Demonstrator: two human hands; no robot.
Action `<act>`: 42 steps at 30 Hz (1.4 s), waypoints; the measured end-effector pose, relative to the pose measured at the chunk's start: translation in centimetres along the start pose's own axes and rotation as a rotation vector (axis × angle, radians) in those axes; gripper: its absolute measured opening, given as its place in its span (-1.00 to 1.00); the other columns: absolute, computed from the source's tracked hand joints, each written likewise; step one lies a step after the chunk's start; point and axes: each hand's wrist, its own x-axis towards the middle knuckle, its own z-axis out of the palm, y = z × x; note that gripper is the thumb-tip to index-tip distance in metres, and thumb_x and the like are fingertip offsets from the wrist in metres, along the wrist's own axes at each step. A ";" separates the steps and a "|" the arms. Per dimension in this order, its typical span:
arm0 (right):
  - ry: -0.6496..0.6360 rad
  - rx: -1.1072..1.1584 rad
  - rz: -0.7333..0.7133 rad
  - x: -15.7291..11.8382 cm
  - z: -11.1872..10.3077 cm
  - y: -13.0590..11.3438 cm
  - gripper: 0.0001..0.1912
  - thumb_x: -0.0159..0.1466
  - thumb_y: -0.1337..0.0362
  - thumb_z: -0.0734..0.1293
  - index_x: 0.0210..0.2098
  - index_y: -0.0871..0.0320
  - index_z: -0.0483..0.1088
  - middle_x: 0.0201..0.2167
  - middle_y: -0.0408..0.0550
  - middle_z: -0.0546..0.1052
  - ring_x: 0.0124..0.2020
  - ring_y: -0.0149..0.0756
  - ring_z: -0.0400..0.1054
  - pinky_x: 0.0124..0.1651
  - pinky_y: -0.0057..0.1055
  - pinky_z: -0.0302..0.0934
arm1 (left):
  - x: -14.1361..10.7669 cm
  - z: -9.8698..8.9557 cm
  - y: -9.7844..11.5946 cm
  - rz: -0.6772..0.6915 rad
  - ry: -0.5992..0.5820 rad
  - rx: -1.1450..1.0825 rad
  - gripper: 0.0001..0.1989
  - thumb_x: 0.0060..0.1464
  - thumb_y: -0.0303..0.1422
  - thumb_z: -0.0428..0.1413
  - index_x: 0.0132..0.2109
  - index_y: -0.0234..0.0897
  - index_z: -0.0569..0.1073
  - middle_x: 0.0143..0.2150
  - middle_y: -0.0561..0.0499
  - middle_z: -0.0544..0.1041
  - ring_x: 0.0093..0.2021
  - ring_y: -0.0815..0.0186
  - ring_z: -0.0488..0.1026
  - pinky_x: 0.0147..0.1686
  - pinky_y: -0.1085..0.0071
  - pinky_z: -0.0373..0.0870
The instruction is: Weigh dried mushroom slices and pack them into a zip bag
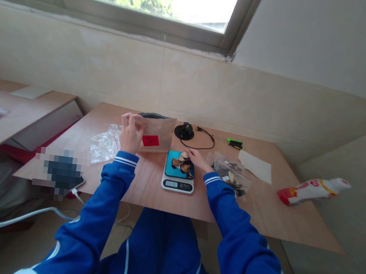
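My left hand [131, 132] is closed on the upper left edge of a light brown paper bag [166, 135] with a red label, holding it upright on the table. To its right, a small white kitchen scale [167, 189] with a blue top bears several brown, black and pale dried pieces [185, 168], whose kind I cannot make out. My right hand [198, 159] reaches over the scale's right edge, fingers pinched together at a pale piece [183, 156] at the back of the pile. The digits on the scale's display are too small to read.
Clear plastic bags [106, 142] lie left of the paper bag; filled zip bags [234, 173] lie right of the scale. Behind are a black round-based device [185, 131] with a cable, green-handled tools [235, 142] and a paper sheet [256, 166]. A red-white bottle [312, 190] stands right.
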 end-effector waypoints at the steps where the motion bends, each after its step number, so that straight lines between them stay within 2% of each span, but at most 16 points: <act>1: 0.025 -0.029 -0.004 0.1 0.1 0.0 -0.50 0.36 0.02 0.02 -0.39 0.24 0.37 -0.45 -0.05 0.45 -0.41 -0.35 0.31 -0.31 -0.42 0.24 | 0.0 0.0 0.0 0.004 0.001 -0.003 -0.71 0.09 -0.28 0.07 -0.02 -0.23 0.36 0.03 -0.17 0.28 -0.06 0.14 0.43 -0.24 0.30 0.44; 6: 0.137 -0.172 -0.018 -0.2 0.0 -0.2 -0.69 0.32 0.17 0.15 -0.36 0.24 0.41 -0.28 0.10 0.43 -0.15 -0.20 0.28 0.03 -0.25 0.14 | 0.1 0.0 -0.1 0.012 0.008 -0.011 -0.71 0.07 -0.29 0.08 -0.04 -0.22 0.36 0.03 -0.16 0.28 -0.01 0.13 0.40 -0.23 0.31 0.46; 11: 0.217 -0.243 -0.035 -1.6 -0.6 -1.7 -0.67 0.36 0.22 0.09 -0.17 0.22 0.43 -0.19 0.12 0.39 -0.07 -0.16 0.25 0.07 -0.23 0.12 | 0.0 0.0 0.0 0.004 0.007 -0.011 -0.71 0.08 -0.28 0.08 -0.04 -0.21 0.37 0.03 -0.14 0.28 -0.05 0.15 0.42 -0.27 0.32 0.46; 13: 0.143 -0.296 -0.101 -2.2 -0.7 -2.8 -0.69 0.34 0.18 0.15 -0.12 0.18 0.44 -0.11 0.11 0.38 -0.02 -0.14 0.22 0.09 -0.21 0.11 | 0.0 0.0 0.0 0.003 0.008 -0.009 -0.71 0.08 -0.27 0.08 -0.03 -0.21 0.37 0.04 -0.15 0.28 -0.10 0.17 0.44 -0.28 0.32 0.46; 16: -0.017 -0.430 -0.188 -2.7 -0.4 -4.6 -0.65 0.27 0.08 0.27 -0.05 0.12 0.44 0.10 0.13 0.29 0.12 -0.03 0.11 0.17 -0.05 -0.02 | -0.1 0.0 0.0 -0.004 0.008 -0.002 -0.70 0.08 -0.26 0.08 -0.03 -0.22 0.37 0.04 -0.16 0.28 -0.14 0.18 0.45 -0.30 0.33 0.45; 19: -0.065 -0.534 -0.185 -2.7 0.2 -5.5 -0.69 0.26 0.11 0.30 -0.09 0.13 0.44 0.19 0.16 0.23 0.19 0.02 0.04 0.20 0.06 -0.13 | -0.1 0.0 0.0 0.002 0.002 0.003 -0.70 0.09 -0.27 0.08 -0.02 -0.22 0.37 0.04 -0.16 0.27 -0.12 0.17 0.45 -0.30 0.33 0.45; 23: -0.107 -0.561 -0.159 -2.4 0.9 -5.8 -0.80 0.27 0.17 0.29 -0.20 0.14 0.46 0.17 0.16 0.26 0.21 0.01 0.04 0.19 0.09 -0.14 | -0.1 0.0 0.0 0.017 -0.001 0.004 -0.70 0.09 -0.29 0.08 -0.02 -0.22 0.36 0.04 -0.16 0.27 -0.08 0.15 0.44 -0.28 0.33 0.45; 26: -0.125 -0.547 -0.162 -2.5 1.1 -6.0 -0.79 0.29 0.17 0.27 -0.20 0.13 0.46 0.14 0.16 0.29 0.20 0.02 0.05 0.17 0.08 -0.10 | -0.1 0.0 0.0 0.011 -0.005 0.008 -0.70 0.09 -0.29 0.08 -0.02 -0.21 0.36 0.04 -0.16 0.27 -0.09 0.14 0.44 -0.29 0.32 0.45; 30: 0.018 -0.462 -0.155 -3.5 0.4 -6.3 -0.74 0.31 0.17 0.23 -0.11 0.12 0.45 0.09 0.15 0.31 0.14 -0.01 0.11 0.15 0.01 -0.02 | -0.1 0.0 -0.2 0.014 -0.015 0.011 -0.69 0.10 -0.28 0.07 0.00 -0.22 0.35 0.05 -0.17 0.26 -0.10 0.15 0.45 -0.29 0.32 0.45; 33: 0.137 -0.330 -0.157 -4.9 -0.5 -5.9 -0.75 0.32 0.20 0.23 -0.14 0.17 0.46 -0.07 0.11 0.36 0.03 -0.09 0.21 0.10 -0.12 0.10 | -0.1 0.0 -0.2 0.012 -0.020 0.013 -0.69 0.10 -0.28 0.06 0.00 -0.22 0.35 0.06 -0.16 0.26 -0.07 0.15 0.44 -0.27 0.32 0.46; 36: 0.088 -0.192 -0.181 -6.8 -0.9 -4.8 -0.80 0.30 0.23 0.25 -0.18 0.18 0.46 -0.20 0.04 0.35 -0.08 -0.19 0.30 0.03 -0.23 0.21 | -0.2 0.0 -0.2 0.008 -0.023 0.014 -0.69 0.11 -0.28 0.06 0.00 -0.23 0.35 0.06 -0.16 0.25 -0.04 0.15 0.43 -0.22 0.31 0.46; 39: 0.014 -0.134 -0.203 -8.7 -0.6 -3.5 -0.80 0.28 0.24 0.28 -0.13 0.15 0.44 -0.17 0.02 0.35 -0.07 -0.21 0.32 0.03 -0.23 0.23 | -0.2 0.1 -0.3 0.020 -0.018 0.003 -0.69 0.11 -0.27 0.06 0.00 -0.23 0.34 0.06 -0.16 0.25 -0.04 0.15 0.42 -0.20 0.30 0.46; 42: 0.022 -0.115 -0.196 -9.7 0.1 -2.5 -0.76 0.29 0.25 0.27 -0.06 0.12 0.42 -0.12 0.05 0.37 -0.03 -0.18 0.32 0.06 -0.18 0.23 | -0.3 0.1 -0.4 0.033 -0.014 -0.006 -0.69 0.10 -0.29 0.07 0.00 -0.24 0.34 0.05 -0.17 0.25 -0.05 0.16 0.42 -0.23 0.31 0.46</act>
